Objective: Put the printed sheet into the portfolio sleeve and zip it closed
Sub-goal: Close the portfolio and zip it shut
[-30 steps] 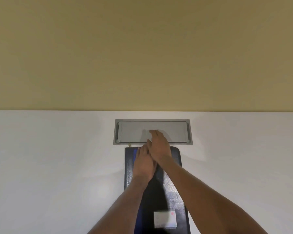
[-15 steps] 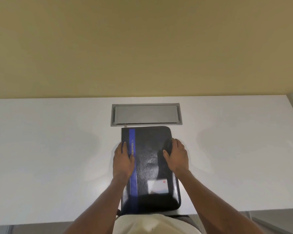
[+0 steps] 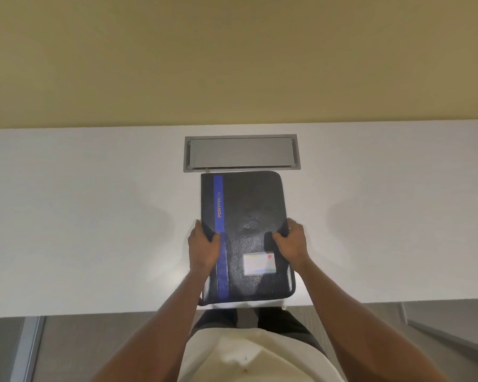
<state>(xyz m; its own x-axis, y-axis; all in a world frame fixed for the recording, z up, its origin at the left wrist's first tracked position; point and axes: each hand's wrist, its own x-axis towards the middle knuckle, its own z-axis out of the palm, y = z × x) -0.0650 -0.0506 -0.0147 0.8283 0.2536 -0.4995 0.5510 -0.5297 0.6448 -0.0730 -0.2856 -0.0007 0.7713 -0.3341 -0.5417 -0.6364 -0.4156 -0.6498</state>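
Gripping the portfolio (image 3: 249,216) by its long edges — left hand (image 3: 203,248), right hand (image 3: 291,242), fingers curled over the cover — suits a stiff, glossy, likely slippery case.

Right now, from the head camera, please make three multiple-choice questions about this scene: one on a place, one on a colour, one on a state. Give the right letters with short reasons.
1. Where is the grey hatch set into the table, relative to the portfolio?
A. Just beyond its far edge
B. To its left
C. Under its near edge

2. What colour is the stripe on the cover?
A. Red
B. Blue
C. Green

3. How do the hands hold the portfolio?
A. Only the left hand touches it
B. Neither hand touches it
C. One hand grips each long side

Answers:
1 A: the hatch lies just past the portfolio's far short edge.
2 B: a blue band runs along the black cover, near its left side.
3 C: the left hand clasps the left edge and the right hand the right edge, thumbs on the cover.
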